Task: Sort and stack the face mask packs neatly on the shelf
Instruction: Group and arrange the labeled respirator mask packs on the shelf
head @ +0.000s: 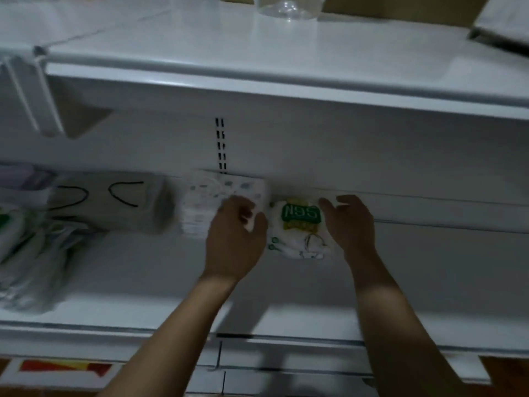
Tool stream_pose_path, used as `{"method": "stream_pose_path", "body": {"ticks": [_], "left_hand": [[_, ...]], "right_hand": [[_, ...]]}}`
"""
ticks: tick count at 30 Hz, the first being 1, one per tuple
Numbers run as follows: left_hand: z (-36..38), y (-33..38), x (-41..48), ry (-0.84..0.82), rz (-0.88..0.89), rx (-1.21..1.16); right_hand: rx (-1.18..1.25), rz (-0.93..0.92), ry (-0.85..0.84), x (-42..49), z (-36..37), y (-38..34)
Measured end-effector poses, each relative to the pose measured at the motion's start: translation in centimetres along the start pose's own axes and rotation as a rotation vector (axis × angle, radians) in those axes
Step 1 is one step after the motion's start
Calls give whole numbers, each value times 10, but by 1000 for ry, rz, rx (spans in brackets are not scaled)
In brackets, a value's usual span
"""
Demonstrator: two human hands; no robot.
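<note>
Both forearms reach in over the front edge of the shelf (pixel 415 270). Our left hand (pixel 237 227) pinches the near right corner of the patterned pack stack (pixel 206 204), which lies against the back wall. The N95 pack (pixel 300 224) lies just right of it. Our right hand (pixel 350 222), fingers relaxed and holding nothing, sits at the pack's right edge; we cannot tell whether it touches. Left of the stack lies a grey pack (pixel 114 202) with black ear loops, and loose packs (pixel 28 253) crowd the left end.
</note>
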State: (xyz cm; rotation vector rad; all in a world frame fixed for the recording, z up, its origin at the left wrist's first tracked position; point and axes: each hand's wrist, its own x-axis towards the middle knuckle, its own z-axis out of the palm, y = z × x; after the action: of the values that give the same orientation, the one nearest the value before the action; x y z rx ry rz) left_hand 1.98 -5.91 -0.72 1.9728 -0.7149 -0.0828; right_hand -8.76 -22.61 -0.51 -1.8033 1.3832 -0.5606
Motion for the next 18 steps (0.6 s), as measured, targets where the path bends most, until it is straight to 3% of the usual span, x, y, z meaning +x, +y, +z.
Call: {"method": "stream_pose_path", "body": {"ticks": [2,7,15,18], "left_hand": [[27,-1,-30,-135,-188,-89],[70,4,-47,-138,-557,-360],[101,8,-42,45,-728,-601],[111,14,-43,-20,-707,-604]], "right_hand": [[54,123,-18,6,-11,25],[289,374,-239,13,-6,49],[341,349,-273,19,11,48],[306,298,-210,28,1,62]]}}
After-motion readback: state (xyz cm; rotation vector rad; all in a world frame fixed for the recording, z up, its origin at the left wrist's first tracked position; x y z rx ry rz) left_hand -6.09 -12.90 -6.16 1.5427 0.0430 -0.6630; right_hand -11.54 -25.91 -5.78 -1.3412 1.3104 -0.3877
